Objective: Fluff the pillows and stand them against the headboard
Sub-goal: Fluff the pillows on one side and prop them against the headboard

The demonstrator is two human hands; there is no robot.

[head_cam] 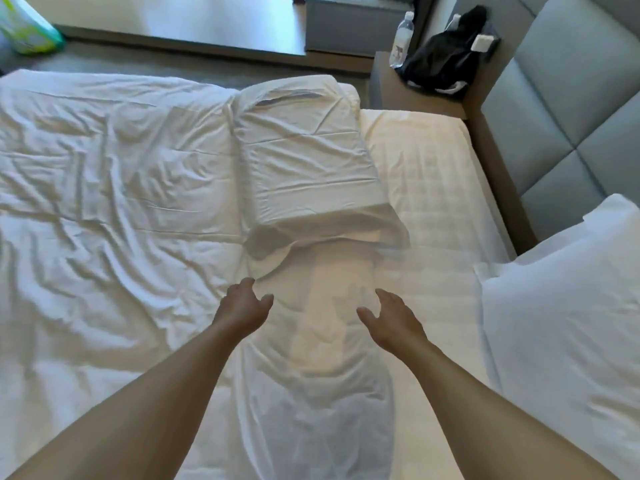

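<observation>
Both hands, the left hand [244,301] and the right hand [389,315], are spread and empty. The flat pillow [304,161] lies just ahead of them; they should grasp its near corners and shake firmly.

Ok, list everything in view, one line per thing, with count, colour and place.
pillow: one, white, lying flat mid-bed, ahead of both hands
second pillow: one, white, right edge, near the headboard
duvet: one, white, rumpled, left half of the bed
sheet: one, cream-white, bare strip beside the headboard
headboard: one, grey padded panels, upper right
nightstand: one, brown, top right
water bottle: one, clear, on the nightstand
dark cloth: one, black, heaped on the nightstand
bag: one, white and green, top left
left hand: open, empty, above the bed
right hand: open, empty, above the bed
</observation>
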